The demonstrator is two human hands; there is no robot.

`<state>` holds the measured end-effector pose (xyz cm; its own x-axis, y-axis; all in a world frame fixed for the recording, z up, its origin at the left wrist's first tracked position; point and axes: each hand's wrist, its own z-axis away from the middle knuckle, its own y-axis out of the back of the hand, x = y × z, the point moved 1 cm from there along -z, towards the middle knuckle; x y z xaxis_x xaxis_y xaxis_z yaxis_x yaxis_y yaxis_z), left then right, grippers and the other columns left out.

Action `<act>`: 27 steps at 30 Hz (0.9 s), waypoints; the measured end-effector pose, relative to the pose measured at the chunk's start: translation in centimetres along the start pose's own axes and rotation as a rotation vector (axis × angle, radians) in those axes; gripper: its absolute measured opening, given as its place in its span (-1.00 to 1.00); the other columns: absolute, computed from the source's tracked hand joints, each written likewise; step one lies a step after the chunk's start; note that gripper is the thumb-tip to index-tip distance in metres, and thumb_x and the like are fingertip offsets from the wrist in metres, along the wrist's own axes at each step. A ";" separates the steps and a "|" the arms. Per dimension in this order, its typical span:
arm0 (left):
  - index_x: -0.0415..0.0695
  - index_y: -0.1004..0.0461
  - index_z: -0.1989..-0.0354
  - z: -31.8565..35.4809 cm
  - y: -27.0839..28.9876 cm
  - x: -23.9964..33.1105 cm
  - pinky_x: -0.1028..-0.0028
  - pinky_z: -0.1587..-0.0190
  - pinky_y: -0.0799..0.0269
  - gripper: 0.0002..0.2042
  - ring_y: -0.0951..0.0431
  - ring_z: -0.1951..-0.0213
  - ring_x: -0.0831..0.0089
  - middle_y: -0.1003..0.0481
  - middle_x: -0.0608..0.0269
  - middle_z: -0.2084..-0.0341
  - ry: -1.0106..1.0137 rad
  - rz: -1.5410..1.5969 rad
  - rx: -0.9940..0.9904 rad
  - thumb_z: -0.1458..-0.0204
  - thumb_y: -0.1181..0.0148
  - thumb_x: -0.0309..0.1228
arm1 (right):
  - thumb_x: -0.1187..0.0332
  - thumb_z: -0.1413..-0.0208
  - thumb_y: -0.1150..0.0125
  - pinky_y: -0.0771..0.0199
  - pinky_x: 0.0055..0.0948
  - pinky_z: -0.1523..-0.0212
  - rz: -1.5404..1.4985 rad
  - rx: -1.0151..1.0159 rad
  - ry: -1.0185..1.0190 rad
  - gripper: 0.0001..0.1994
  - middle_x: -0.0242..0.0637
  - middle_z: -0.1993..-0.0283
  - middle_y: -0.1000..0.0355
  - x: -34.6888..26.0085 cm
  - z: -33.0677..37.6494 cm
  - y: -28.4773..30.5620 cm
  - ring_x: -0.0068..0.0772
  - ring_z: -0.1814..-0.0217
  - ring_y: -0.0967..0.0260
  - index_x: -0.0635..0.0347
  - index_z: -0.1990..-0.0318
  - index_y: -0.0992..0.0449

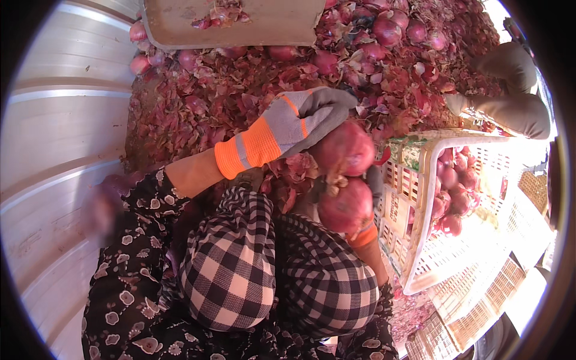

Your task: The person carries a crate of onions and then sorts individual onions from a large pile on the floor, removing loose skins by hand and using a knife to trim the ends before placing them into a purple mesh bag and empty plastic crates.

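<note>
My left hand (pixel 303 120), in a grey glove with an orange cuff, comes in from the left over a checked knee. Its fingers are curled against the top of a large red onion (pixel 348 149). Just below is a second red onion (pixel 346 206), with dry neck and root ends showing. My right hand (pixel 374 187), gloved alike, is mostly hidden behind this lower onion; dark fingertips show at its right and the orange cuff beneath. The two onions touch or nearly touch.
Loose onions (pixel 387 30) and papery skins (pixel 204 120) cover the ground ahead. A shallow tray (pixel 234 27) lies at the top. Right of my hands stands a white plastic crate (pixel 399 198) with onions inside. Someone's brown-clad limbs (pixel 510 111) reach in at far right. A ridged metal wall (pixel 60 144) runs along the left.
</note>
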<state>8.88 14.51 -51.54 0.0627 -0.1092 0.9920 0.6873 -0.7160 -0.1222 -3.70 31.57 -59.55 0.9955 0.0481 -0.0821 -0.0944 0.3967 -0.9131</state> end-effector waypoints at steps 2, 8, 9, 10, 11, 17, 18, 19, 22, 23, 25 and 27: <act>-0.18 -0.38 -0.01 0.1 0.3 0.5 0.61 0.24 -0.39 -0.71 -0.47 0.32 0.60 -0.51 0.29 0.34 0.042 0.086 0.073 -0.15 0.02 -0.35 | -0.03 -0.18 0.18 -0.36 -0.33 0.22 0.045 -0.115 0.092 -0.45 -0.16 0.00 -0.35 -2.7 2.6 -4.3 -0.30 0.17 -0.33 0.22 -0.16 -0.20; -0.06 -0.36 -0.05 -8.9 0.3 -9.1 0.56 0.33 -0.41 -0.66 -0.47 0.38 0.58 -0.48 0.37 0.42 0.214 -0.435 0.109 -0.09 -0.08 -0.32 | 0.05 -0.26 0.26 -0.35 -0.48 0.21 -0.334 -0.583 0.210 -0.50 -0.32 -0.23 -0.24 -6.3 3.1 -8.0 -0.37 0.08 -0.34 -0.09 -0.32 -0.03; -0.02 -0.36 -0.06 -11.2 -0.9 -9.2 0.51 0.29 -0.41 -0.64 -0.48 0.36 0.53 -0.49 0.35 0.42 0.129 -0.621 0.096 -0.06 -0.10 -0.29 | 0.02 -0.25 0.26 -0.36 -0.42 0.13 -0.129 -0.324 0.292 -0.50 -0.30 -0.23 -0.25 -5.2 2.7 -7.6 -0.31 0.06 -0.35 -0.07 -0.30 -0.08; 0.03 -0.36 -0.07 -13.4 -2.5 -9.1 0.46 0.24 -0.42 -0.61 -0.50 0.34 0.48 -0.50 0.33 0.41 0.039 -0.804 0.084 -0.03 -0.11 -0.26 | -0.01 -0.24 0.25 -0.35 -0.33 0.11 -0.095 -0.055 0.206 -0.50 -0.26 -0.18 -0.29 -3.9 1.8 -6.4 -0.23 0.05 -0.35 -0.01 -0.26 -0.16; 0.07 -0.34 -0.09 -14.9 -4.4 -7.8 0.40 0.18 -0.40 -0.57 -0.50 0.26 0.39 -0.49 0.29 0.30 -0.008 -0.900 0.034 -0.01 -0.11 -0.18 | -0.02 -0.23 0.23 -0.36 -0.34 0.12 0.037 0.002 0.133 -0.50 -0.20 -0.12 -0.34 -2.6 1.0 -5.2 -0.19 0.06 -0.36 0.02 -0.23 -0.20; 0.27 -0.19 -0.23 -21.2 -12.5 -9.4 -0.18 -0.08 -0.09 -0.42 -0.20 -0.11 0.02 -0.17 0.17 -0.16 -0.047 -1.366 -0.409 0.04 -0.04 0.01 | 0.03 -0.19 0.16 -0.39 -0.11 0.02 0.211 -0.181 0.028 -0.42 0.03 -0.14 -0.25 0.4 -1.2 -2.0 0.00 -0.03 -0.35 0.25 -0.24 -0.11; 0.26 -0.18 -0.23 -21.1 -12.9 -11.2 -0.27 -0.10 -0.02 -0.41 -0.15 -0.17 -0.01 -0.09 0.16 -0.24 -0.030 -1.457 -0.497 0.06 -0.06 -0.02 | 0.02 -0.17 0.12 -0.39 -0.14 0.05 0.562 -0.076 0.100 -0.45 0.03 -0.12 -0.27 0.4 -1.2 -1.8 -0.02 0.01 -0.35 0.26 -0.18 -0.18; 0.26 -0.21 -0.22 -20.4 -13.1 -13.8 -0.29 -0.11 0.01 -0.42 -0.08 -0.22 -0.02 -0.03 0.17 -0.27 -0.004 -1.523 -0.556 0.07 -0.07 -0.04 | 0.01 -0.16 0.08 -0.38 -0.18 0.08 0.900 0.039 0.177 -0.47 0.02 -0.11 -0.29 0.3 -1.0 -1.5 -0.03 0.04 -0.35 0.26 -0.12 -0.25; 0.27 -0.31 -0.14 -16.4 -12.7 -15.4 -0.30 -0.15 0.06 -0.48 0.09 -0.31 0.00 0.07 0.23 -0.32 -0.010 -1.791 -0.824 0.09 -0.13 -0.16 | -0.09 -0.10 0.01 -0.37 -0.23 0.04 0.649 -0.035 0.129 -0.29 0.01 -0.09 -0.30 1.1 -0.2 -0.4 -0.07 0.01 -0.35 0.25 -0.25 -0.08; 0.28 -0.34 -0.11 -14.5 -11.2 -16.2 -0.31 -0.14 0.04 -0.51 0.08 -0.31 0.03 0.06 0.24 -0.32 -0.024 -1.738 -0.770 0.10 -0.15 -0.18 | -0.10 -0.09 0.00 -0.37 -0.24 0.03 0.647 -0.065 0.104 -0.28 0.00 -0.10 -0.29 1.3 0.3 -0.9 -0.08 0.01 -0.35 0.24 -0.25 -0.07; 0.30 -0.38 -0.07 -11.3 -8.5 -15.8 -0.30 -0.11 -0.03 -0.52 0.04 -0.30 0.06 0.03 0.27 -0.31 -0.024 -1.664 -0.701 0.12 -0.19 -0.21 | -0.14 -0.06 -0.02 -0.35 -0.24 0.00 0.415 -0.161 0.043 -0.23 -0.01 -0.13 -0.26 1.8 0.3 -0.1 -0.12 0.00 -0.34 0.23 -0.27 -0.04; 0.32 -0.37 -0.08 -9.0 -7.1 -15.5 -0.24 -0.10 -0.10 -0.51 0.03 -0.29 0.07 0.02 0.26 -0.30 -0.002 -1.575 -0.662 0.13 -0.21 -0.18 | -0.10 -0.10 0.02 -0.36 -0.25 0.00 0.455 -0.111 0.056 -0.27 -0.02 -0.13 -0.26 1.7 0.8 -0.1 -0.13 -0.01 -0.34 0.23 -0.27 -0.04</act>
<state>-3.50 15.02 -66.33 -0.3300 0.9308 0.1573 -0.3139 -0.2654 0.9116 -2.02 32.32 -59.32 0.8525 0.1434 -0.5026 -0.5226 0.2460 -0.8163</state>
